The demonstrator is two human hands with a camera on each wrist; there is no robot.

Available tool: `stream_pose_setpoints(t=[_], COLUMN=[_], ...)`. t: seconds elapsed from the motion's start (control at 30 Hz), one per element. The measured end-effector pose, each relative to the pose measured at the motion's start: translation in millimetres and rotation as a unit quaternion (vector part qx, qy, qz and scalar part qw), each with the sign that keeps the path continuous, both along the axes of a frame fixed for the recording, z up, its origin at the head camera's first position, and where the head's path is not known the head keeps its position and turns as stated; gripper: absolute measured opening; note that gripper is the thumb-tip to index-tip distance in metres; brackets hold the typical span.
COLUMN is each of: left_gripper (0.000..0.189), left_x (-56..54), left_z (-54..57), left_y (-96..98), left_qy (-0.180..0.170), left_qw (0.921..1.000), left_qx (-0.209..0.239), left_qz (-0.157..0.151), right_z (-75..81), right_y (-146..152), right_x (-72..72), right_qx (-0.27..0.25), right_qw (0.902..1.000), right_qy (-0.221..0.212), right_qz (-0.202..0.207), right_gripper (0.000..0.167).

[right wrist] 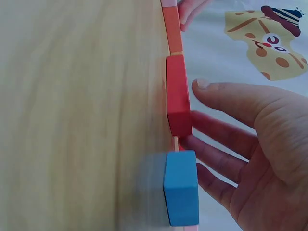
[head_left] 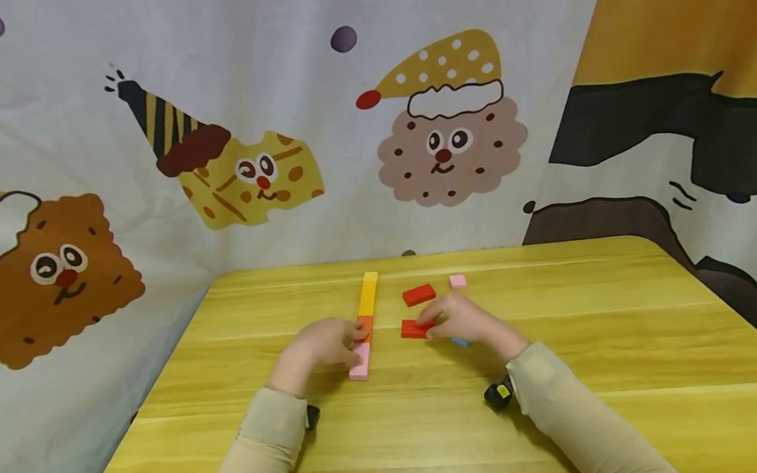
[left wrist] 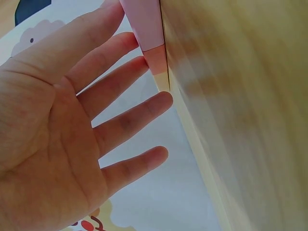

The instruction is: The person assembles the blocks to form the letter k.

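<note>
"What's the biggest thing here?"

"The cartoon-print cloth (head_left: 252, 22), hanging across the far side. In front of it is the wood-grain table (head_left: 397, 445), with 2 beige sleeves (head_left: 261, 442) reaching in from the near side."

"And the hands?"

"The left hand (head_left: 327, 344) is at a row of blocks (head_left: 366, 322), its fingers extended and spread, the tips beside the pink block (head_left: 360, 366) and the orange block (left wrist: 157, 60). The right hand (head_left: 460, 318) is over the right end of the near red block (right wrist: 179, 96), fingers loosely extended, the thumb just off it. I cannot tell whether the other fingers touch it."

"How does that row run?"

"End to end: pink nearest, then orange, then the yellow block (head_left: 367, 297) beyond."

"What lies outside it?"

"To its right, the far red block (head_left: 420, 294) sits slanted beyond the near red block. The blue block (right wrist: 182, 190) is right of them, partly hidden below the right hand. The small pink block (head_left: 458, 281) lies farther right and far."
</note>
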State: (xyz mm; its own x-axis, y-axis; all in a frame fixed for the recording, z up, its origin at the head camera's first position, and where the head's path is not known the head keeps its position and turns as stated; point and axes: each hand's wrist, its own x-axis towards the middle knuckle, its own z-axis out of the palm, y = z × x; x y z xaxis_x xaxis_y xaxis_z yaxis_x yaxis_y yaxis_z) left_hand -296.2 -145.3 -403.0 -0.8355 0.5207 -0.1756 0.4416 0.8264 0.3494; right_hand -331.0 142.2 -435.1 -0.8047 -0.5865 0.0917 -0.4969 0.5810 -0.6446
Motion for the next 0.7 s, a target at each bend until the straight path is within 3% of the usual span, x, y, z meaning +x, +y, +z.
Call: stream_pose_setpoints(t=[0.47, 0.7], left_gripper=[0.054, 0.055], left_x=[2.3, 0.9], left_z=[2.0, 1.5], left_y=[-1.0, -0.4], left_qy=[0.002, 0.0], left_qw=[1.0, 1.0], left_qx=[-0.006, -0.001], left_qz=[-0.006, -0.008], right_z=[0.9, 3.7], right_y=[-7.6, -9.9], right_x=[5.5, 8.0], right_qx=[0.052, 0.056], right_qw=[0.9961, 0.9963], right_qy=[0.068, 0.063], right_qz=[0.023, 0.019], right_gripper=[0.022, 0.021])
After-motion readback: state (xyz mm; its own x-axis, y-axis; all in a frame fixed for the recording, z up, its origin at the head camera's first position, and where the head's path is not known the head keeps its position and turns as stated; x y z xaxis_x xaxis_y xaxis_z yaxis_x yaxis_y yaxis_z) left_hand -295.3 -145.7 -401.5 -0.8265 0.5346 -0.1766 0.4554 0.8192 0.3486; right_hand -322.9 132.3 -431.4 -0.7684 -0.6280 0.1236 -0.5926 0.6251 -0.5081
